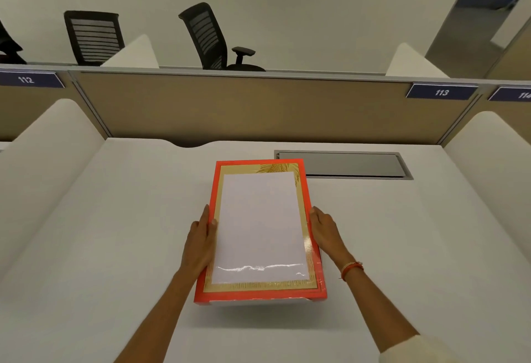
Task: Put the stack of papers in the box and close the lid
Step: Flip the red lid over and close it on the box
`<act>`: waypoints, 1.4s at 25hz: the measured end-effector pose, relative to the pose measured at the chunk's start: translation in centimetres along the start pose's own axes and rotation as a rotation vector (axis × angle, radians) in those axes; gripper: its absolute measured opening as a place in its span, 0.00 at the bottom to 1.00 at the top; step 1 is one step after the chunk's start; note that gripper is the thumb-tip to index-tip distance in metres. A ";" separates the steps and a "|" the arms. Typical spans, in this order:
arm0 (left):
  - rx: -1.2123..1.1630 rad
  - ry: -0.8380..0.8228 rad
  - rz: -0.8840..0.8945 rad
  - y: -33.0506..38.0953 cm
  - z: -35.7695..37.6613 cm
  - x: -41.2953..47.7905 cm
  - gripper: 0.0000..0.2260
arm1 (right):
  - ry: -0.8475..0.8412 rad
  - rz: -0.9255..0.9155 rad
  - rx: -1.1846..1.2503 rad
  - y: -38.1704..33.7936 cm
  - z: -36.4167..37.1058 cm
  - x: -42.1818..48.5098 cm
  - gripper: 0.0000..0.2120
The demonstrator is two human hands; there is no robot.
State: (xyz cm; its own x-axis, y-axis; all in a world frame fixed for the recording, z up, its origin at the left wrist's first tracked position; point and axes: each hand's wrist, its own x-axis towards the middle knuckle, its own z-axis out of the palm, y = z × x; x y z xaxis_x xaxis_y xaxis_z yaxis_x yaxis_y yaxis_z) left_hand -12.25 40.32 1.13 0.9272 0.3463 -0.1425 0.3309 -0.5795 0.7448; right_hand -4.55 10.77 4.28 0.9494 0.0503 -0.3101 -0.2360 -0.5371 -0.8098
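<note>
A flat red box with a gold inner frame is held over the white desk, its near end raised with a shadow beneath. A white stack of papers fills its middle under a glossy surface that reflects light near the front. A pale base edge shows below the red rim at the near end. My left hand grips the left long side, thumb on the top rim. My right hand grips the right long side.
A grey metal cable hatch is set in the desk just behind the box on the right. A tan partition closes the back, and white curved dividers flank the desk. Black office chairs stand beyond.
</note>
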 end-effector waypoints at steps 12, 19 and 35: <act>0.037 0.037 0.001 -0.1 1.3 1.3 0.32 | 0.013 -0.043 -0.027 1.7 0.7 1.4 0.20; 0.095 0.054 -0.008 0.1 1.6 2.3 0.28 | 0.033 -0.029 -0.031 1.8 1.0 2.1 0.19; 0.560 0.149 0.376 3.9 3.7 2.0 0.36 | 0.212 -0.408 -0.678 0.8 4.7 1.7 0.40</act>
State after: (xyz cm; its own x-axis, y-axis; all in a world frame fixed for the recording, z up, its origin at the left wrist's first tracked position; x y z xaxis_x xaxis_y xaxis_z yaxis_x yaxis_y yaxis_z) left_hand -8.44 36.08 1.32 0.9761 0.1217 0.1802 0.0695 -0.9598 0.2718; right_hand -4.11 14.43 0.79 0.9686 0.2282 0.0990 0.2485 -0.9070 -0.3400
